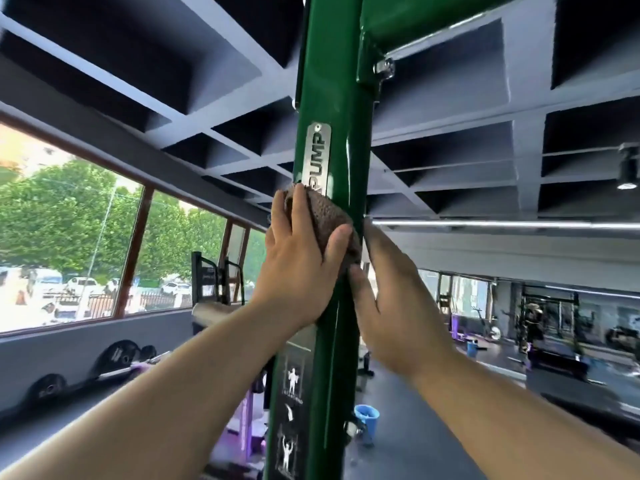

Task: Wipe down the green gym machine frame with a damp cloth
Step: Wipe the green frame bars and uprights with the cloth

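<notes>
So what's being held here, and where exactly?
The left hand holds a bunched brown cloth across its middle, against the green post; the right hand rests flat on the post.

dark grid ceiling point(450, 150), spotlight point(627, 168) at ceiling's right edge, strip light point(485, 224), windows point(69, 237) along left wall, trees point(52, 216), parked cars point(81, 284) outside, weight plates point(116, 356) under windows, blue bucket point(367, 419) on floor, racks point(547, 317) far right
</notes>
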`<state>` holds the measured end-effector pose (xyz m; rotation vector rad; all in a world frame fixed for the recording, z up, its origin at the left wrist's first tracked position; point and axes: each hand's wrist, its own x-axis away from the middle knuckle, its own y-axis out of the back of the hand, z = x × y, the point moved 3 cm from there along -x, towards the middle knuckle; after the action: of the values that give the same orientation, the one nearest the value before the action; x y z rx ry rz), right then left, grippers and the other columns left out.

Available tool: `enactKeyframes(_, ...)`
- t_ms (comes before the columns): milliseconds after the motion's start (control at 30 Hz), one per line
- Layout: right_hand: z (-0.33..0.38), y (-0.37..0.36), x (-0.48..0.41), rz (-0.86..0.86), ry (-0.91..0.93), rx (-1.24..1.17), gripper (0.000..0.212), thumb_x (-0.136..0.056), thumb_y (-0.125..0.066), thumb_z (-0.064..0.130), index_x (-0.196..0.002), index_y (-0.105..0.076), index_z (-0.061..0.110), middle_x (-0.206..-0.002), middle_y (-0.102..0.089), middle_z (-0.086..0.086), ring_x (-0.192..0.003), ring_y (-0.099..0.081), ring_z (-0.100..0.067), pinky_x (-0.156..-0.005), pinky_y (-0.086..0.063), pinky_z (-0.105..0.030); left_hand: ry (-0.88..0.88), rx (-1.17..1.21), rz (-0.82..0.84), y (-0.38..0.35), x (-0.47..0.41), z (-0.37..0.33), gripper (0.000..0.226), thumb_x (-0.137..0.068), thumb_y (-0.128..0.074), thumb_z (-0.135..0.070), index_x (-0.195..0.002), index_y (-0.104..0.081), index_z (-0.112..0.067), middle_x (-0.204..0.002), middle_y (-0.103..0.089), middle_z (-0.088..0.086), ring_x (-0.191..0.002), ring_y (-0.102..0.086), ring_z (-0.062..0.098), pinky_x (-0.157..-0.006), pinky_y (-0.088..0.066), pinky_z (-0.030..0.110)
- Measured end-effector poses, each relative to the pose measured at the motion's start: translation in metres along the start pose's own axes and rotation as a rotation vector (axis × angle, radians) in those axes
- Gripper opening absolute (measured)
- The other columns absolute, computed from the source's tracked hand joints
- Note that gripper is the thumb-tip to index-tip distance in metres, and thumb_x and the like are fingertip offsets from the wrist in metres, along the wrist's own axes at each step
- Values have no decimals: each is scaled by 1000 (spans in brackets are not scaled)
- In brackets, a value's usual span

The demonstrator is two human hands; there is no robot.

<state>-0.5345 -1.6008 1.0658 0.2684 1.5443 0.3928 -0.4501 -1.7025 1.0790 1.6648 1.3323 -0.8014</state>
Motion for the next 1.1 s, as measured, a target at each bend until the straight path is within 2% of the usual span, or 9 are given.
enactKeyframes(100,-9,-4,8,-19,-70,-4,56,-103,-42,27,-154,-22,39,-154,-36,17,-139,-31,-1,-106,-28,-13,47,-53,170,-4,44,18,78,-95,-26,-58,-151,22,-33,-160,25,-9,-151,2,19,-120,-11,40)
enactKeyframes(167,-11,-4,14,0,-87,0,56,-103,-41,27,-153,-19,43,-148,-42,16,-132,-33,2,-96,-24,-1,63,-74,249,1,48,20,78,-96,-26,-58,-149,26,-34,-158,30,-10,-151,0,20,-120,-14,40)
enactKeyframes(400,-13,20,0,41,-51,111,52,-93,-18,54,-144,-30,55,-135,-45,31,-122,-39,14,-97,-24,-1,7,36,-1,34,-74,-42,96,-90,-51,-63,-154,14,-33,-163,19,-3,-150,-11,29,-119,-19,42)
enactKeyframes(567,-9,45,-9,-58,-473,-434,33,-103,-39,16,-92,-68,29,-70,-71,-2,-50,-49,-13,-50,-40,-24,-206,-35,-38,30,-45,-48,56,-101,-48,-34,-150,-24,-46,-161,4,-23,-148,-21,17,-114,-33,37)
enactKeyframes(700,10,52,-24,18,-683,-922,38,-104,-40,37,-103,-67,12,-82,-75,-16,-54,-63,-19,-48,-49,-24,-289,319,60,39,-12,-61,75,-90,-53,4,-134,-40,-55,-124,-50,-43,-107,-62,0,-87,-54,22)
enactKeyframes(767,27,52,-32,113,-630,-1210,48,-91,-45,53,-112,-68,16,-98,-75,-15,-72,-71,-23,-57,-57,-30,-193,562,91,40,-14,-71,67,-87,-61,5,-127,-43,-47,-107,-63,-28,-81,-69,8,-68,-56,24)
enactKeyframes(900,50,64,-50,132,-491,-1463,50,-84,-53,46,-115,-68,10,-112,-71,-14,-92,-70,-27,-79,-61,-44,-278,439,71,55,-30,-90,23,-81,-76,-30,-103,-70,-34,-152,-31,-23,-137,-36,0,-116,-31,37)
enactKeyframes(1000,49,72,-63,44,-435,-1412,32,-87,-59,24,-112,-67,7,-105,-70,-20,-84,-67,-29,-71,-59,-44,-372,308,137,62,-38,-90,33,-79,-75,-34,-108,-66,-46,-156,-9,-32,-142,-22,-6,-114,-30,23)
enactKeyframes(1100,41,84,-88,-248,-359,-1173,27,-93,-56,0,-111,-71,13,-103,-73,-17,-83,-71,-27,-66,-61,-40,-300,517,146,71,-40,-76,63,-75,-80,-25,-127,-51,-47,-156,-22,-21,-137,-25,-8,-107,-26,13)
